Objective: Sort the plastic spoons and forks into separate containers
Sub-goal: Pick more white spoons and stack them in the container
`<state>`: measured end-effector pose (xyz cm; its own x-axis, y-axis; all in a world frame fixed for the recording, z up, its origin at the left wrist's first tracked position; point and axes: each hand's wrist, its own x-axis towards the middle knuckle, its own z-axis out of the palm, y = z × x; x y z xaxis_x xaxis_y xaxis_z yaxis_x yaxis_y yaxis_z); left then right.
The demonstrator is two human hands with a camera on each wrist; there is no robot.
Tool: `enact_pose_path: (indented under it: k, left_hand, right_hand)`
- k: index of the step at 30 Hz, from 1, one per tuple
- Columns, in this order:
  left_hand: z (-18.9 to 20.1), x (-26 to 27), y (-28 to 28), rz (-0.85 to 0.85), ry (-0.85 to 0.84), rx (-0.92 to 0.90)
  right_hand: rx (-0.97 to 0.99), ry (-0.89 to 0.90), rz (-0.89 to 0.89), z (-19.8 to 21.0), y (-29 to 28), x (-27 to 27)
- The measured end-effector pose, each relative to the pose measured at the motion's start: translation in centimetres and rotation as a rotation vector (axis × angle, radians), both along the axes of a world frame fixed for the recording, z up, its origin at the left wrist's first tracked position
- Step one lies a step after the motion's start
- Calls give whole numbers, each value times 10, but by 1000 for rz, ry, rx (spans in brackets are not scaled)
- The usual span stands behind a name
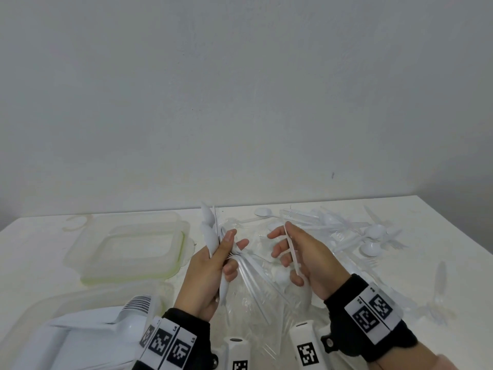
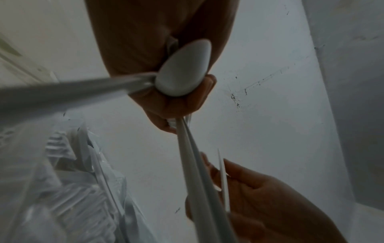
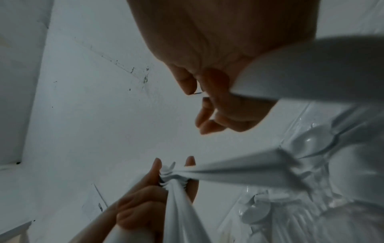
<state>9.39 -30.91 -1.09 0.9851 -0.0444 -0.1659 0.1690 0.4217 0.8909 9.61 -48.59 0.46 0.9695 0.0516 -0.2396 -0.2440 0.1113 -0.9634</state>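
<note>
Several white spoons (image 1: 210,236) sit bunched in my left hand (image 1: 210,273), fingers curled round them; in the head view the bowls stick up and away from me, and more handles (image 1: 253,273) fan out from the same fist down toward the clear plastic wrap (image 1: 266,311). My right hand (image 1: 301,257) holds one thin utensil (image 1: 292,249) across the fingers, long axis running from near my palm up toward the wall; can't tell spoon or fork, the head end is hidden. An empty container (image 1: 128,247) stands to the left, a second container (image 1: 88,324) w/ stacked cutlery sits nearer me, and a loose pile (image 1: 368,233) lies on the table (image 1: 440,236) to the right.

Left wrist view: one spoon bowl (image 2: 185,69) pressed against my palm, handles (image 2: 199,177) running down toward the right hand (image 2: 270,197), which has its strip (image 2: 224,180) edge-on betw. fingers.

Right wrist view: a broad blurred handle (image 3: 311,69) lies by my palm, fingers (image 3: 207,121) loosely curled; below, the left hand (image 3: 141,205) clamps a fanned stack of ends (image 3: 168,177).

Handling, I reckon: these are very light, thin, springy and slick, and prob. snap if bent. Best taken mid-handle, pinched flat, so they don't twist or slide out of the bunch.
</note>
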Motion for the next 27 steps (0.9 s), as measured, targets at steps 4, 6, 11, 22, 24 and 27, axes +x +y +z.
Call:
enact_pose_path:
  k: [4,6,11,22,24,27]
  left_hand:
    - [0,-3,-3,-46,30,-26]
    - [0,-4,-4,-64,29,-21]
    - [1,-8,-5,-104,35,-13]
    - [0,-7,-4,-92,75,-56]
    - [-2,-7,-6,-96,82,-50]
    - [-3,-7,-7,-94,94,-59]
  right_hand:
    - [101,-156,-36,3,0,9]
    - [121,-211,-65,7,1,13]
    - [-72,-444,-152,25,-1,24]
    - [235,-379,-5,11,-7,8]
    - [266,-329,11,8,-8,7]
    - [245,-307,34,3,-8,3]
